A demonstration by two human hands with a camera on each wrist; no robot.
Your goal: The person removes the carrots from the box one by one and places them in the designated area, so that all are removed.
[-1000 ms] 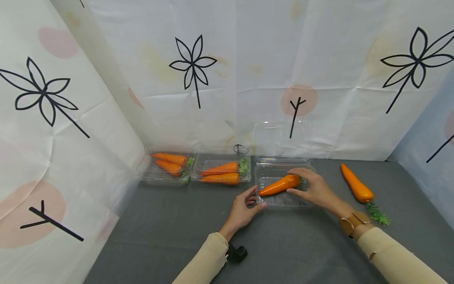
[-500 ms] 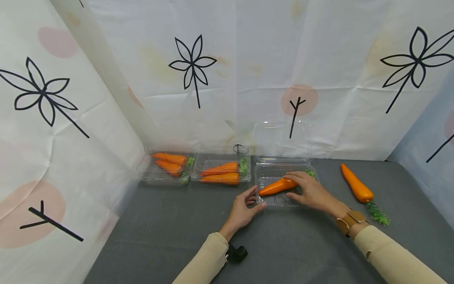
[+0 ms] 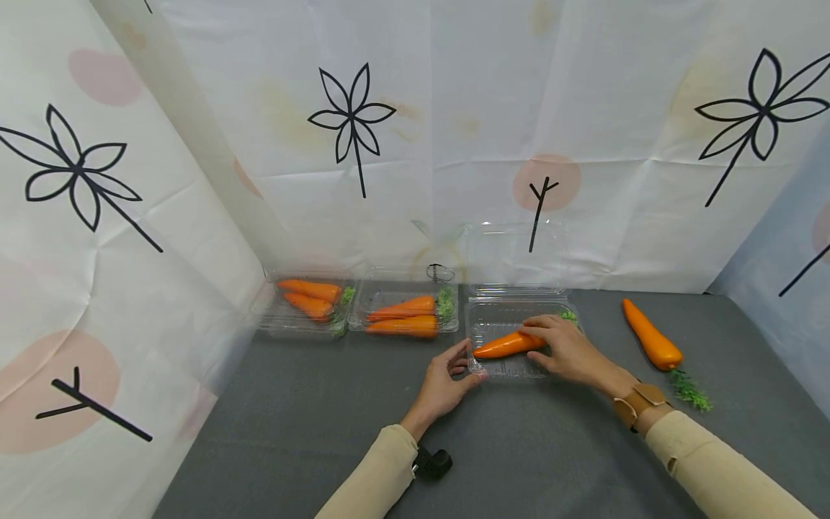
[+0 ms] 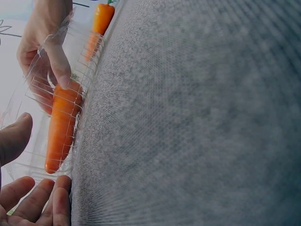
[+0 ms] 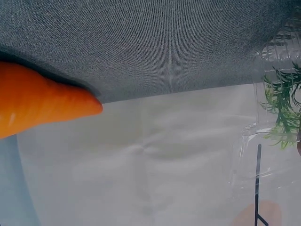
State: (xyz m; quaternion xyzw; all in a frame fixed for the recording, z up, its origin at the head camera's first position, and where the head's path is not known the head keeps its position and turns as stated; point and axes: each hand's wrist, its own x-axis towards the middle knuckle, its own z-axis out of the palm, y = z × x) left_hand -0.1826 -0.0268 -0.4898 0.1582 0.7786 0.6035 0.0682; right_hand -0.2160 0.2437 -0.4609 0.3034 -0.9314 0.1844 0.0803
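An orange carrot [image 3: 502,346] lies at a slant inside a clear plastic clamshell box [image 3: 502,371], whose lid stands raised against the back cloth. My right hand [image 3: 570,349] grips the carrot's thick end from above, thumb on the near side and fingers on the far side. Past that hand the green leafy top [image 5: 282,103] shows, partly hidden in the head view. My left hand [image 3: 444,386] holds the box at its left near corner, with the thumb in front and the fingers along the side. The carrot's tip [image 4: 52,165] points toward that hand.
Another carrot [image 3: 651,339] with green leaves lies on the grey table to the right. Two closed clear boxes stand left of the open one, a middle box [image 3: 359,303] and a far left box [image 3: 285,331], each with carrots inside. Patterned cloth walls rise behind and beside.
My right hand has shifted a little left along the carrot and lowered its thick end into the box. More green leaves show behind the hand. My left hand has stayed at the corner.
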